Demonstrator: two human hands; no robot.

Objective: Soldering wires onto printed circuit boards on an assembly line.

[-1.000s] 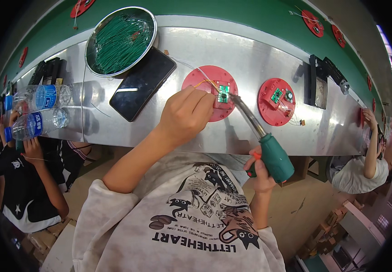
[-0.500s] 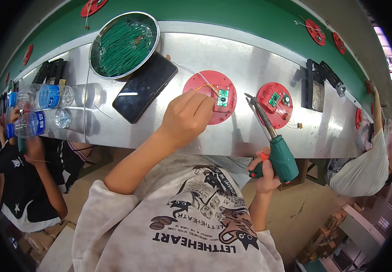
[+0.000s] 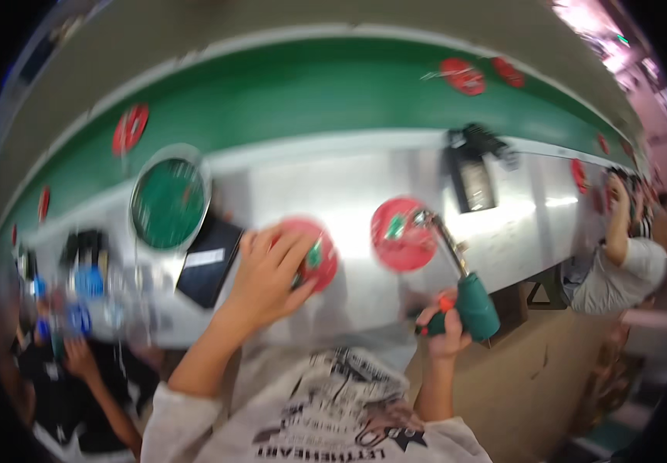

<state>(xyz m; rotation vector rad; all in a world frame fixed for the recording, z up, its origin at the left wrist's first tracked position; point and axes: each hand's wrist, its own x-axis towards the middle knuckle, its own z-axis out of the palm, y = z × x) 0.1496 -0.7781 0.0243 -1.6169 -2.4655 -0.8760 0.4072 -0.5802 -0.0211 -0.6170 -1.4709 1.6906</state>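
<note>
My left hand (image 3: 264,278) closes its fingers over the left edge of a round red disc (image 3: 327,270) with a small green circuit board (image 3: 315,255) on it. Motion blur hides its wires. In my right hand (image 3: 446,333) is a green soldering gun (image 3: 478,307), held by its grip with the long metal tip pointing up and left. That tip is over or beside the right edge of a second red disc (image 3: 387,251), which lies on the metal bench (image 3: 333,174) with a green board in its middle; contact cannot be made out.
Left of my hand lie a large black phone (image 3: 202,282) and a metal bowl (image 3: 208,181) of green wires (image 3: 168,204). Plastic bottles (image 3: 90,282) lie farther left. A black stand (image 3: 472,185) is at the back right. Behind runs a green belt (image 3: 310,89) carrying red discs. People sit on both sides.
The view has swung, shifting the bench lower in the picture. My left hand has gone from the wires to the left disc's edge. The soldering gun's tip has come to the right disc.
</note>
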